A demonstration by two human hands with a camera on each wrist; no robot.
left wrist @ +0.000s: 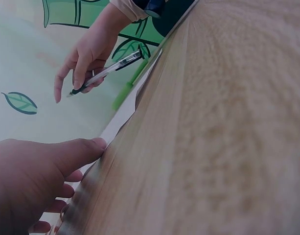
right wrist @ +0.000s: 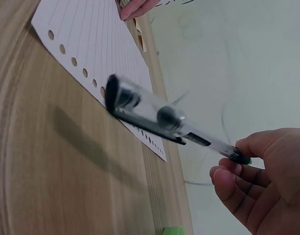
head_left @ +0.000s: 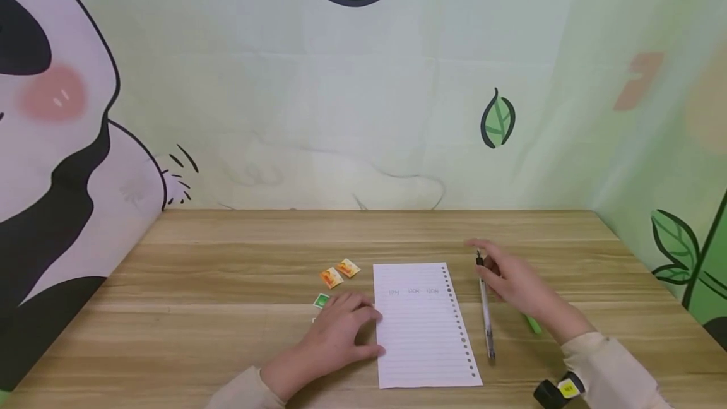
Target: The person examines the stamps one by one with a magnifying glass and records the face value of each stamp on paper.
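My right hand [head_left: 514, 283] pinches a clear-barrelled pen [head_left: 486, 317] by its black grip, close to the writing tip. Tilted above the wooden table, the pen [right wrist: 154, 115] casts a shadow in the right wrist view; its clip end points away from the hand. A lined loose-leaf sheet [head_left: 423, 355] lies flat, punched holes along its right edge and three small groups of writing near the top. On its left edge rest the thumb and a fingertip of my left hand [head_left: 337, 327], the other fingers loosely bent on the table.
Two small orange-and-white pieces [head_left: 332, 278] lie beyond the left hand. A green-and-white piece [head_left: 321, 300] is partly covered by that hand. Under the right forearm a bright green object [head_left: 532, 324] shows in part. A printed wall [head_left: 363, 112] stands at the table's back edge.
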